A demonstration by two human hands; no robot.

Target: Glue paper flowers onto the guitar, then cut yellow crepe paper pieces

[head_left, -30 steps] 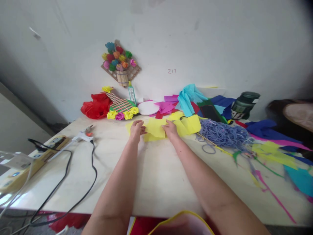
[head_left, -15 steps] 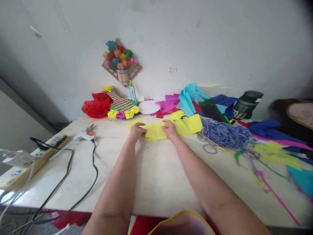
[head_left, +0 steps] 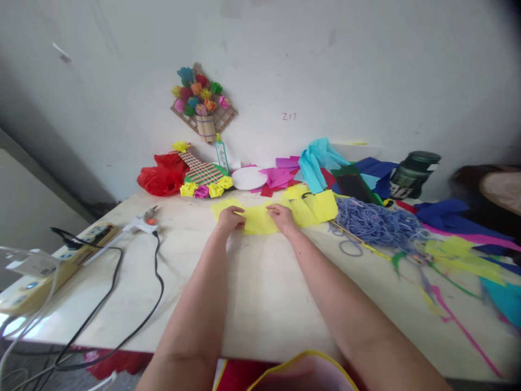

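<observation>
A long strip of yellow crepe paper [head_left: 256,220] lies across the table, with fold creases along its right part. My left hand [head_left: 231,218] grips it near its left end, fingers curled over the paper. About a hand's width to the right, my right hand [head_left: 281,217] pinches the same strip, thumb and fingers together at its upper side. Between the two hands the paper is fairly flat. Its right end [head_left: 323,206] stands up a little next to a tangle of purple-blue cord [head_left: 374,222].
Behind the strip are a guitar-shaped craft [head_left: 203,172], a white round disc [head_left: 249,178] and coloured paper [head_left: 321,160]. A glue gun [head_left: 142,222] and a power strip [head_left: 61,266] with cables lie left. A dark green jar [head_left: 413,174] stands at the back right.
My right hand has shifted slightly left along the strip's upper side. My left hand keeps its place on the paper. The view has moved very little.
</observation>
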